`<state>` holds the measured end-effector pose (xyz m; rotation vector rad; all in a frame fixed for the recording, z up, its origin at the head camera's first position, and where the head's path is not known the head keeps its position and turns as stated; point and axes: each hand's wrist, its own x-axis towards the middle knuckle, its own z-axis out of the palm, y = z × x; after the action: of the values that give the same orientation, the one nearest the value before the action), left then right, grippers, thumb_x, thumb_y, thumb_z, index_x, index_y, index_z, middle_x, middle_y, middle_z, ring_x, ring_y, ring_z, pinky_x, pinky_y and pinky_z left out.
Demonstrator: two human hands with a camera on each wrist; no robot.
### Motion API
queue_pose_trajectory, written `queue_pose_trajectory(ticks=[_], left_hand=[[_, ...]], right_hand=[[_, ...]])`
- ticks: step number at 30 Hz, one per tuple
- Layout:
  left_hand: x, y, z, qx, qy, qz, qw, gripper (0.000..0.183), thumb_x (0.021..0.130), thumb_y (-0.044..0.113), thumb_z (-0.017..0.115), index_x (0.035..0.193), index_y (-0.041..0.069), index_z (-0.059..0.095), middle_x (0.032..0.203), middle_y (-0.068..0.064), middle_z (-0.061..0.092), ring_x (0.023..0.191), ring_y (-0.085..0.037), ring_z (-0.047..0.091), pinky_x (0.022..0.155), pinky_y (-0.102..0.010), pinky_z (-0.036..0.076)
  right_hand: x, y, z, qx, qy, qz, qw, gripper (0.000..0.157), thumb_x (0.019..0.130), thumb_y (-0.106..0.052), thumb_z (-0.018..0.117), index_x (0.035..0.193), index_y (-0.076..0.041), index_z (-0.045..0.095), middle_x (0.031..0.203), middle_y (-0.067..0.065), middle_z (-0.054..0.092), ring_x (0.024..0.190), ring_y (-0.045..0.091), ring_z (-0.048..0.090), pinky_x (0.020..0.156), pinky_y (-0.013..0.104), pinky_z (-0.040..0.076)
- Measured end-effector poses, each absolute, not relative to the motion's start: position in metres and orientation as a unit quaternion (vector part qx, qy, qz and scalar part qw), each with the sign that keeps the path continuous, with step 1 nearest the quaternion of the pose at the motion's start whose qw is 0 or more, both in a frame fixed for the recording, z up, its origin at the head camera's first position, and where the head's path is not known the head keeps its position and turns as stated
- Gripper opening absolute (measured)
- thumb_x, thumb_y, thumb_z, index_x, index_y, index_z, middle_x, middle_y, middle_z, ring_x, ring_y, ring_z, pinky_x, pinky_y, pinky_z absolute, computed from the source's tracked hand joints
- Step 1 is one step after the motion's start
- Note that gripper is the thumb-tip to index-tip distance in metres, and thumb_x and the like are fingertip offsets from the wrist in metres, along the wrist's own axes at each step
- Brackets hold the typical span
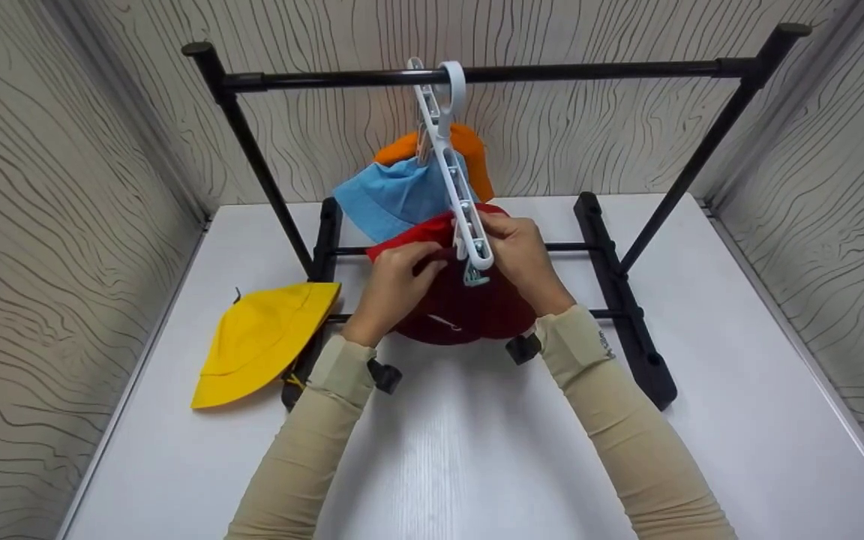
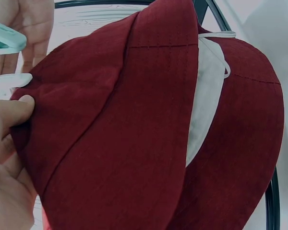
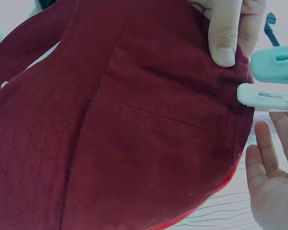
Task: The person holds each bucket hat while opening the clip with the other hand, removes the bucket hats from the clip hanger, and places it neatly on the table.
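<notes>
A maroon brimmed hat (image 1: pixel 469 300) hangs at the near end of a white clip hanger (image 1: pixel 451 161). My left hand (image 1: pixel 394 285) pinches the hat's crown edge between thumb and fingers, also plain in the left wrist view. Opposite it, my right hand (image 1: pixel 518 251) is at the hanger's near end. In the right wrist view, its fingers curl at the outer end of a white clip (image 3: pixel 264 97), whose tip overlaps the hat's edge. A mint clip (image 3: pixel 276 64) sits just beside that one. Directly behind is a red hat (image 1: pixel 424 231), partly hidden.
The hanger hooks over the crossbar (image 1: pixel 589 71) of a black rack. Farther back hang a light blue hat (image 1: pixel 394 195) and an orange hat (image 1: pixel 477 161). A yellow hat (image 1: pixel 263 337) lies on the white table (image 1: pixel 432 465) at left, against the rack's foot.
</notes>
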<state>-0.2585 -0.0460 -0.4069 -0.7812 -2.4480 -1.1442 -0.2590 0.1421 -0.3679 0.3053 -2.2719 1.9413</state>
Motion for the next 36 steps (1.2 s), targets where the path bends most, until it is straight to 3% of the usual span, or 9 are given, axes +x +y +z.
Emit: queue_pose_trajectory(ticks=[27, 36], left_hand=[[-0.255, -0.056, -0.415, -0.284, -0.859, -0.403, 0.138, 0.021, 0.091, 0.012, 0.066, 0.110, 0.005, 0.070, 0.104, -0.007, 0.072, 0.092, -0.019, 0.066, 0.093, -0.028, 0.053], [-0.252, -0.061, -0.415, -0.280, -0.860, -0.410, 0.117, 0.023, 0.091, 0.012, 0.065, 0.113, 0.007, 0.070, 0.106, -0.006, 0.072, 0.095, -0.019, 0.065, 0.094, -0.029, 0.052]], right_hand=[[-0.254, 0.148, -0.370, 0.149, -0.761, 0.631, 0.039, 0.041, 0.090, -0.018, 0.068, 0.130, -0.008, 0.060, 0.121, 0.010, 0.067, 0.106, 0.011, 0.061, 0.093, 0.020, 0.050], [-0.252, 0.156, -0.373, 0.162, -0.770, 0.618, 0.001, 0.052, 0.089, -0.033, 0.068, 0.136, -0.016, 0.055, 0.136, 0.001, 0.059, 0.121, 0.017, 0.057, 0.103, 0.033, 0.046]])
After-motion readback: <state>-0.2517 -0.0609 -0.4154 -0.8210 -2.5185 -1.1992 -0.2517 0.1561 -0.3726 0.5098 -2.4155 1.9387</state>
